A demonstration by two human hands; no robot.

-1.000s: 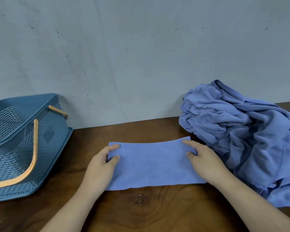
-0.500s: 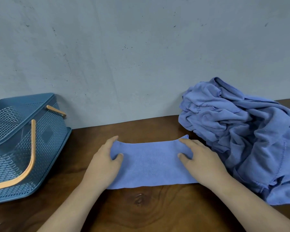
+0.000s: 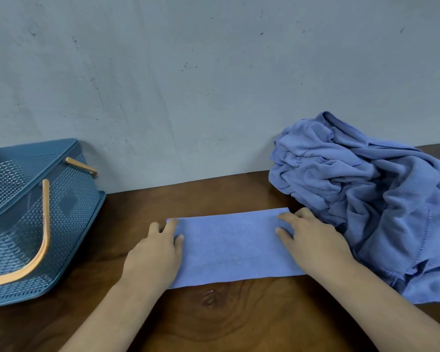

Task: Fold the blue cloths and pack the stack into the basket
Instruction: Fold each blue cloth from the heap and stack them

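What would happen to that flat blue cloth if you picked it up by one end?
The folded cloth would probably droop and fall open, since it looks thin and soft like the crumpled pile. It seems light. On the smooth wooden table it would likely slide or bunch if pushed.

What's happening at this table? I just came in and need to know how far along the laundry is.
A person is folding blue cloths. Their left hand and right hand press flat on the two ends of one cloth strip lying on the wooden table. A crumpled pile of unfolded cloths sits to the right. The blue basket stands at the left; what shows of its inside holds no cloths.
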